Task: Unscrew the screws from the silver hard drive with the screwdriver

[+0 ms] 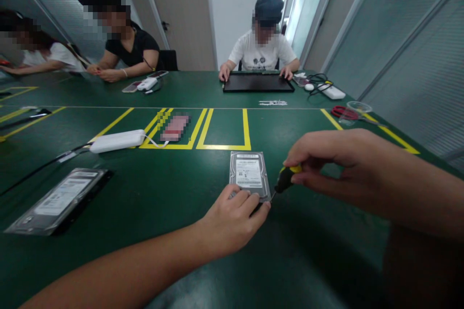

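A hard drive (248, 172) with a white label lies flat on the green table, in the middle of the view. My left hand (239, 219) grips its near end, the fingers bent over the edge and covering part of it. Between the thumb and fingers of my right hand (337, 164) is a screwdriver (285, 178) with a black and yellow handle. Its thin shaft slants down to the drive's near right corner, by my left fingertips. Whether the tip sits in a screw is too small to tell.
Another hard drive (61, 198) in a clear bag lies at left. A white power bank (118, 141) is cabled to a phone (175, 128). Yellow tape (223, 147) marks the table (163, 203). Opposite, a person (261, 50) holds a black panel (258, 83); red cable (343, 112) lies right.
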Demonstrator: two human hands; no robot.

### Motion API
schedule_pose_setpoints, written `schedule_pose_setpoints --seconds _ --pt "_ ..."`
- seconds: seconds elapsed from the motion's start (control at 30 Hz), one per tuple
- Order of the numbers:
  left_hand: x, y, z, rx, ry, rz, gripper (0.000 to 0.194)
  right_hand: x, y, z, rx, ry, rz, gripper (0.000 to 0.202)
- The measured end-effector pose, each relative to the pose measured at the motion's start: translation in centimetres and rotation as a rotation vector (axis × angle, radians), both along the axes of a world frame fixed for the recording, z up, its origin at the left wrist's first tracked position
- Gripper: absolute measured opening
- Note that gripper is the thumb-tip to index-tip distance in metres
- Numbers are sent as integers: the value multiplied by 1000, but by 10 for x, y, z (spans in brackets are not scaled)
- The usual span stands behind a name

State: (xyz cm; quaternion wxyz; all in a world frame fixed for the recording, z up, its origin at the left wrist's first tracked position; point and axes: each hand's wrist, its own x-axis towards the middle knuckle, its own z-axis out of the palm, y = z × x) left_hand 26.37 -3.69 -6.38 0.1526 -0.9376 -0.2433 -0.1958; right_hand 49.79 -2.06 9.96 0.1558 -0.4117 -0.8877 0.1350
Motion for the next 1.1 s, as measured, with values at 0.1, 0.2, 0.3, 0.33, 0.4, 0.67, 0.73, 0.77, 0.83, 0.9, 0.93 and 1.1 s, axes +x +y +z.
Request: schedule_pose_setpoints --seconds 0.1,0.2,0.3,0.33,0.4,0.67,0.73,0.77,0.83,0.9,0.93,1.1 --pt "0 0 1 -9 4 -2 29 -1 -6 1 -45 -11 49 8" --pt "-1 -1 1 -27 0 4 29 -6 -10 2 -69 -3 62 12" --pt "-3 0 1 -49 -15 -1 29 -11 -9 1 -34 31 26 18" --pt "-4 1 1 -57 -20 -8 29 -12 -8 1 -17 39 8 19" --pt "-6 2 2 -70 -31 -25 29 -13 -6 -2 18 39 -23 21" --pt "-12 8 3 -142 -59 -57 28 -13 -11 -13 85 77 -151 11" --pt "-13 7 3 -163 -75 -63 28 -13 -12 -14 82 72 -163 11" --pt "-14 7 2 -175 -89 -65 27 -13 -13 -14 84 67 -163 12" --pt "-14 6 1 -213 -117 -67 28 -13 -14 -14 83 63 -161 12" --pt "-15 5 1 -259 -143 -63 28 -13 -15 -14 67 81 -170 12" --pt "-15 5 0 -280 -156 -60 28 -13 -15 -13 56 96 -182 13" --pt "-15 4 0 -344 -191 -55 27 -13 -17 -13 45 89 -203 11"
